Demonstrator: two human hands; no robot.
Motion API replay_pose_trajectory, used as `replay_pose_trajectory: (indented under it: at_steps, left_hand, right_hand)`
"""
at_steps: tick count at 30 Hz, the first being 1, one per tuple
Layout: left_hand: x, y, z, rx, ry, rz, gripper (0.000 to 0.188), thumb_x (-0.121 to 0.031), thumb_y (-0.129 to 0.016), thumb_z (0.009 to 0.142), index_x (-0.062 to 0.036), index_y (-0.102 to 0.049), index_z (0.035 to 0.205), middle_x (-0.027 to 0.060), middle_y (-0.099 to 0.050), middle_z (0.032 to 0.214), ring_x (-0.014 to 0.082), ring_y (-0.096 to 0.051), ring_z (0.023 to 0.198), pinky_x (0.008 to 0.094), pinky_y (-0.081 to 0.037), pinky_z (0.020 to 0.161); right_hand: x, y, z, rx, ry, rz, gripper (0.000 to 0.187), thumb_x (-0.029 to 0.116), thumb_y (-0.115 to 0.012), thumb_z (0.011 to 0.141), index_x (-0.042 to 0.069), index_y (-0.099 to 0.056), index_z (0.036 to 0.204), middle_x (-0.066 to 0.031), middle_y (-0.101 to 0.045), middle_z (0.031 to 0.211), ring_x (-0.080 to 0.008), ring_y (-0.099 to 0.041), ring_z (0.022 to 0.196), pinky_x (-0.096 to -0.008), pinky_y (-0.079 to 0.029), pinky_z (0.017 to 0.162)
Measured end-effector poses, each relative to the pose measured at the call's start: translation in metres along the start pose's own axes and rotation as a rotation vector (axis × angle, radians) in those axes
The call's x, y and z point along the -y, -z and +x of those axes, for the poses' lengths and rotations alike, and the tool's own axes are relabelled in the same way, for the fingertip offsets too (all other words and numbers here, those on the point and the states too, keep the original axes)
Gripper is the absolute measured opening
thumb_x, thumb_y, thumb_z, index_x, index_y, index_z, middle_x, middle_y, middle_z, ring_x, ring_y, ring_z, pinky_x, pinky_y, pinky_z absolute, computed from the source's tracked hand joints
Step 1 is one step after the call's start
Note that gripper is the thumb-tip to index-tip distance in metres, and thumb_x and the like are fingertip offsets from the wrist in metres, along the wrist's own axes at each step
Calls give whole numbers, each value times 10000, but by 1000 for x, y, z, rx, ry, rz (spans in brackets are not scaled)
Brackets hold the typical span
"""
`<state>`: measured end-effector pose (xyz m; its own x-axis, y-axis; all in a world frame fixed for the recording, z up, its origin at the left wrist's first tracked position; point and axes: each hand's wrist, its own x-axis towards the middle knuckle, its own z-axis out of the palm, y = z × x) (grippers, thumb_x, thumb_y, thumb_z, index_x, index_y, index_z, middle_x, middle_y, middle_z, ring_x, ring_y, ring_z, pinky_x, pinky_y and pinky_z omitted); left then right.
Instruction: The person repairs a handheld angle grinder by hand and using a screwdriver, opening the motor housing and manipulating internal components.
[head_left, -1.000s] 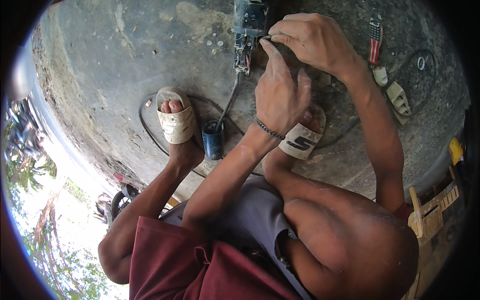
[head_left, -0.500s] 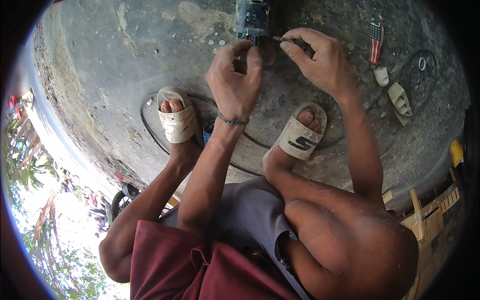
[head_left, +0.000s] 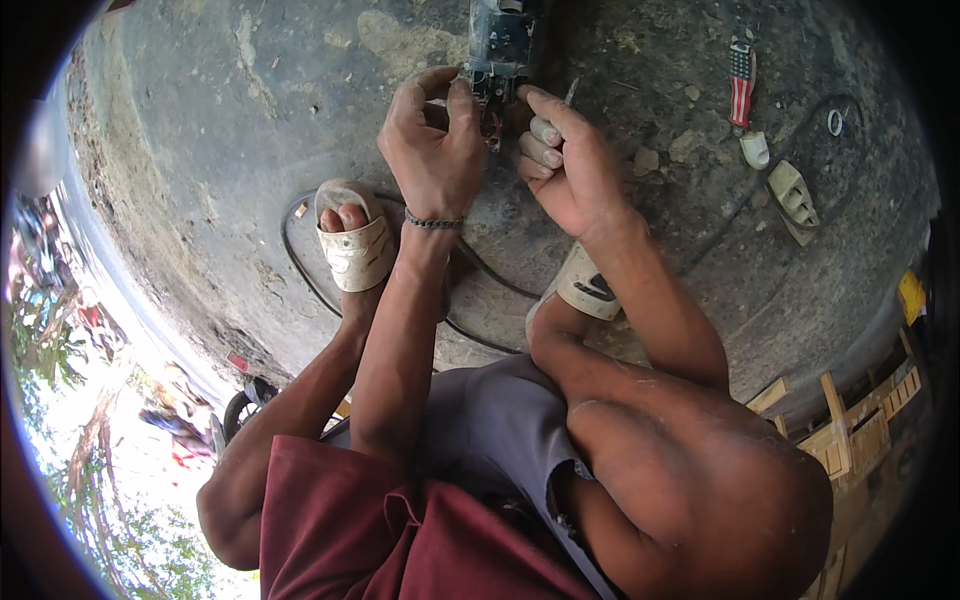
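Observation:
A dark blue machine housing, apparently a power tool's body, stands at the top centre, its near end exposing dark inner parts and short wires. My left hand, with a braided bracelet at its wrist, is closed, thumb and curled fingers against the housing's near left edge. To the right, my right hand reaches its index fingertip to the exposed parts. Its other fingers are curled in, and a slim metal tool sticks up from behind the index finger. Most of that tool is hidden by the hand.
On the right of the concrete floor lie a flag-patterned handle, a white plug-like piece, a pale extension socket and a white ring. A black cable curves around my sandalled feet. Wooden frames stand at far right.
My left hand has shifted left from the wires to the housing's edge. The right hand has come left and down to the exposed parts, its fingers now curled with the slim tool upright.

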<state>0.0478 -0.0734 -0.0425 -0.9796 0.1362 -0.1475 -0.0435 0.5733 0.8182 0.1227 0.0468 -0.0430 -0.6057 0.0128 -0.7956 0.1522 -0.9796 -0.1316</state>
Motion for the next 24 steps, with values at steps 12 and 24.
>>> replay_pose_trajectory:
  at_steps: [12, 24]
  left_hand:
    - [14, 3, 5, 13, -96, 39, 247, -186, -683, 970, 17, -701, 1109, 67, -721, 879, 91, -644, 766, 254, -516, 692]
    - [14, 3, 7, 19, -97, 42, 237, -168, -672, 972, 18, -703, 1116, 66, -718, 859, 88, -641, 772, 250, -512, 680]
  right_hand:
    - [1, -5, 3, 33, -119, 243, 169, 141, -628, 994, 46, -582, 1127, 108, -437, 623, -22, -404, 529, -199, -331, 504]
    - [-8, -1, 13, 89, -108, 328, 125, 119, -658, 951, 111, -549, 1012, 106, -458, 635, -25, -425, 533, -205, -355, 515]
